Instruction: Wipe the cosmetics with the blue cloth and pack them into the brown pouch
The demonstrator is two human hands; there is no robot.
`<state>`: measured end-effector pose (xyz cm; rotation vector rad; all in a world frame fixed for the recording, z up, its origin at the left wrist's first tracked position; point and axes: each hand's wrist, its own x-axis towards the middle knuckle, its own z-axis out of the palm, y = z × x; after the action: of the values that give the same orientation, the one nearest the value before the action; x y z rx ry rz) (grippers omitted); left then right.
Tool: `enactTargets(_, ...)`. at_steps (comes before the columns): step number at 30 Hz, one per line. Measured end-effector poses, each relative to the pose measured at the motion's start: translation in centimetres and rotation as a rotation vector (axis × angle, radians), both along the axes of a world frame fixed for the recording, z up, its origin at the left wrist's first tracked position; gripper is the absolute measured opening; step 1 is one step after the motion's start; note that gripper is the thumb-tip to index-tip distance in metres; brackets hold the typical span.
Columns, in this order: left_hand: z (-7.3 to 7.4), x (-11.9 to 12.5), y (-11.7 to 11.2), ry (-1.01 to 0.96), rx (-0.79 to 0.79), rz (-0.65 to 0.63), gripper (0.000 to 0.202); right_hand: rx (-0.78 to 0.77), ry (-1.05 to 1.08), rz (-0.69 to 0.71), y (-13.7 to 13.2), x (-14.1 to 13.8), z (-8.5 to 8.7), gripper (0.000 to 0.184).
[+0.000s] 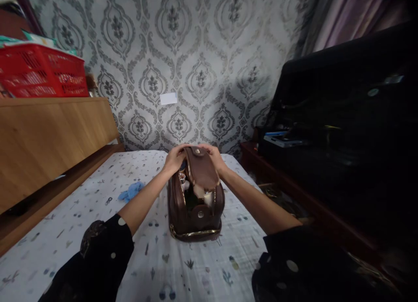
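Note:
A brown leather-look toiletry bag (196, 228) with a gold zipper stands on the bed, its top unzipped. Small containers (183, 181) and pale items show inside, too shadowed to name. My left hand (176, 158) grips the far left side of the bag's top, beside the raised flap (204, 169) with its metal snap. On the other side, my right hand (213, 157) holds the far right edge by the same flap. The fingertips of both hands are partly hidden behind it. A second snap sits on the near tab of the bag.
The bed has a white patterned sheet (156, 262). A crumpled blue cloth (131, 191) lies left of the bag. At left is a wooden headboard-like panel (55, 136) with a red basket (48, 71) on top. A large black object (339, 97) stands at right; patterned wallpaper is behind.

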<state>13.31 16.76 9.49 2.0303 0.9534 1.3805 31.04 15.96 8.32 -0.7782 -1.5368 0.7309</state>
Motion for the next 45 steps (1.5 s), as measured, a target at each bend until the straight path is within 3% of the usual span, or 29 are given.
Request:
enactTargets(7,0.2,-0.5,-2.2,0.116,0.001,0.023,0.037,0.000,-0.019,-0.005,-2.6,1.1,-0.7,0.023)
enactTargets(18,-0.3,-0.8,-6.1,0.199,0.038,0.090,0.046,-0.015,-0.048,-0.092,-4.3,1.4,-2.0,0.025)
enactTargets(27,-1.7,-0.7,-10.0,0.200,0.138,0.113,0.044,0.040,-0.119,-0.210,-8.5,0.8,-2.1,0.041)
enactTargets(31,-2.1,-0.7,-10.7,0.160,0.077,0.156,0.039,0.073,-0.161,-0.304,-12.0,-0.1,-3.6,0.051)
enactTargets(35,-1.8,-0.8,-11.1,0.100,-0.012,0.123,0.032,0.102,-0.247,-0.399,-14.4,-1.0,-4.9,0.057)
enactTargets(41,-1.6,-0.6,-11.0,-0.202,-0.234,-0.017,0.043,0.090,-0.241,-0.434,-14.5,-1.2,-5.3,0.058)
enactTargets(45,-1.6,-0.2,-11.0,-0.320,-0.299,-0.022,0.046,0.124,-0.237,-0.429,-14.4,-1.5,-5.4,0.054)
